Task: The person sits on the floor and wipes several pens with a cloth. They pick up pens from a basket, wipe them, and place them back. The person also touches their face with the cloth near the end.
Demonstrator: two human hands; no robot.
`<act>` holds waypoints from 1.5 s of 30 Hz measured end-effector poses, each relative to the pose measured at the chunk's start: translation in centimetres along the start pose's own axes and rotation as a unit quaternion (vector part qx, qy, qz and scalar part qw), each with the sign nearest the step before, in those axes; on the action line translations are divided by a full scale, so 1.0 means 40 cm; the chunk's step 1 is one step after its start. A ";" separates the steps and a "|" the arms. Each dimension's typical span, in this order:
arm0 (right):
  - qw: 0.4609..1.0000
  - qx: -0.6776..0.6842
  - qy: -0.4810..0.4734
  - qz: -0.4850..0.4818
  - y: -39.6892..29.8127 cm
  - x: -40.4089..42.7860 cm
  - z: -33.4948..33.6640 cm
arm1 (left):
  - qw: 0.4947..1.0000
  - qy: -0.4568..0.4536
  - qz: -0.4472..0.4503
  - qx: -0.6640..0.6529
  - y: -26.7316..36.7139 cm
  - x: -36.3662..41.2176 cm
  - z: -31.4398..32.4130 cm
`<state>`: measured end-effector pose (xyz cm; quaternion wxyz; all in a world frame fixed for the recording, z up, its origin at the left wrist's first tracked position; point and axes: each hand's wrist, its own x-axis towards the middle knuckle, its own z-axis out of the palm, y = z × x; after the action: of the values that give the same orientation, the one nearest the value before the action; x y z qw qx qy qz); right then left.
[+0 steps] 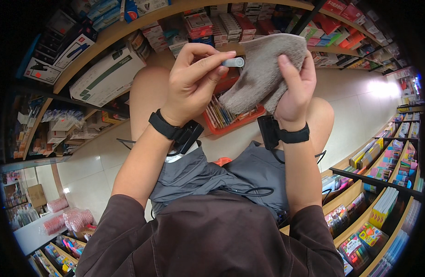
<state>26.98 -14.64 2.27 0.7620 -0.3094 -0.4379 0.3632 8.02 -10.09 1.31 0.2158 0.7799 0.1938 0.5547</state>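
Note:
Between the thumb and fingers of my left hand [195,78] is a small pale-blue cylinder [234,62], perhaps a capped pen or a tube, its round end facing right. My right hand [295,83] grips a grey plush cloth [268,69], which hangs down to the left from the thumb and fingers. The cylinder's end is close to the cloth's left edge. Below both hands, between my knees, an orange-red plastic basket [219,131] stands with many slim pencils or pens [217,112] in it. The cloth hides part of the basket.
Ahead, a wooden shelf [157,15] carries stationery boxes [198,26]. A large white carton [107,78] sits on a lower shelf at the left. Racks of stationery [368,204] stand at the right. Tiled floor [354,100] runs along both sides. Black devices [188,136] are strapped to both wrists.

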 end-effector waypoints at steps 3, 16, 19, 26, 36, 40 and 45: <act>0.997 -0.019 -0.072 -0.019 -0.008 -0.026 0.018 | 1.000 -0.008 0.008 0.015 0.001 0.003 0.003; 0.986 -0.097 -0.133 -0.031 0.006 -0.034 0.026 | 0.988 -0.016 0.046 0.147 -0.003 0.007 -0.003; 0.987 -0.096 -0.125 -0.018 0.008 -0.034 0.029 | 0.987 -0.038 0.045 0.150 0.003 0.008 -0.008; 0.978 -0.173 -0.101 -0.065 0.021 -0.036 0.027 | 0.989 -0.030 0.028 0.139 0.000 0.004 -0.005; 0.967 -0.218 -0.078 -0.107 0.048 -0.048 0.039 | 0.997 -0.013 -0.061 0.055 -0.002 -0.010 0.004; 0.956 -0.228 -0.097 -0.158 0.052 -0.041 0.037 | 0.997 -0.014 -0.062 0.052 -0.006 -0.009 0.005; 0.954 -0.233 -0.105 -0.157 0.045 -0.028 0.026 | 0.997 -0.040 -0.063 0.027 -0.001 -0.008 0.005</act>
<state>25.14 -14.42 0.80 0.6655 -0.3658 -0.6313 0.1573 8.12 -10.24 0.98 0.2371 0.7930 0.2487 0.5031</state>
